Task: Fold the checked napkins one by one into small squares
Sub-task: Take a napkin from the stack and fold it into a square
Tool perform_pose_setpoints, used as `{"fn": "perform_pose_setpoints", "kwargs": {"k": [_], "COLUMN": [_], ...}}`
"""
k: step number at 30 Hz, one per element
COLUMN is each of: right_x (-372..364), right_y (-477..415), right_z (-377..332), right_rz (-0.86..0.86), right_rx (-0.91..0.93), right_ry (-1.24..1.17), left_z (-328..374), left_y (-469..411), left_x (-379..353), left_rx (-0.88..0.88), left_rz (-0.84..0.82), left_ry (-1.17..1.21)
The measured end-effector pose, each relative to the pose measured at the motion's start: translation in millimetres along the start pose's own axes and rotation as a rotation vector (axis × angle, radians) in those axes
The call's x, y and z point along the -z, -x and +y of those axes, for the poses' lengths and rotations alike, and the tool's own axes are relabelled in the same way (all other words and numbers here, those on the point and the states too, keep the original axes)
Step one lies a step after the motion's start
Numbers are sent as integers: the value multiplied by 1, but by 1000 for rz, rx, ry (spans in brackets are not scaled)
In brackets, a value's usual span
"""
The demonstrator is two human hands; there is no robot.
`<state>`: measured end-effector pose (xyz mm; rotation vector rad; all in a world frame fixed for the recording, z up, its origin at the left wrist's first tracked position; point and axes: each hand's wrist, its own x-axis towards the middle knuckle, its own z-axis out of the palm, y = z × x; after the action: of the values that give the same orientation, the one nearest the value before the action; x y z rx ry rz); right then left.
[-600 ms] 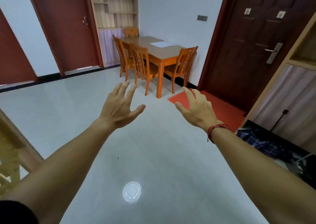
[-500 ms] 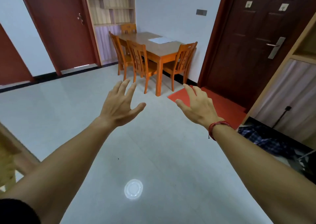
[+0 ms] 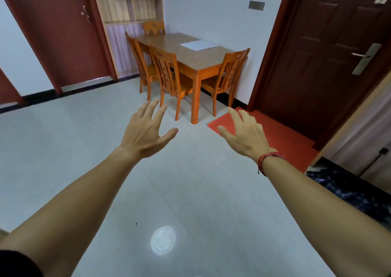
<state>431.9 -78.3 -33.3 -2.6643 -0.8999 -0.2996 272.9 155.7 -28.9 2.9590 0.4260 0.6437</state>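
Right hand (image 3: 246,136) (empty) well left of checked napkins (image 3: 347,192).

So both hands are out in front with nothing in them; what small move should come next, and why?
Probably turn right and lower the right hand toward the dark checked cloth on the floor by the cabinet. Both the left hand and the right one are open, fingers spread, over bare floor tiles, holding nothing, and that cloth is the only napkin-like thing in view.

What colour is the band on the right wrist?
Red, a thin wrist band; the head view shows it.
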Motion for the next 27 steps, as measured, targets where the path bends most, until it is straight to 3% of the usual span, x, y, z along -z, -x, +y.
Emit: {"fn": "perform_pose_setpoints", "kwargs": {"k": [14, 27], "right_x": [-76, -165], "right_y": [-250, -456], "right_z": [12, -28], "right_rz": [-39, -89], "right_rx": [26, -9], "right_ry": [-51, -26], "left_z": [-93, -244], "left_y": [-217, -413], "left_x": [-85, -159], "left_rx": [56, 28], "left_rz": [-13, -42], "left_ry": [-20, -26]}}
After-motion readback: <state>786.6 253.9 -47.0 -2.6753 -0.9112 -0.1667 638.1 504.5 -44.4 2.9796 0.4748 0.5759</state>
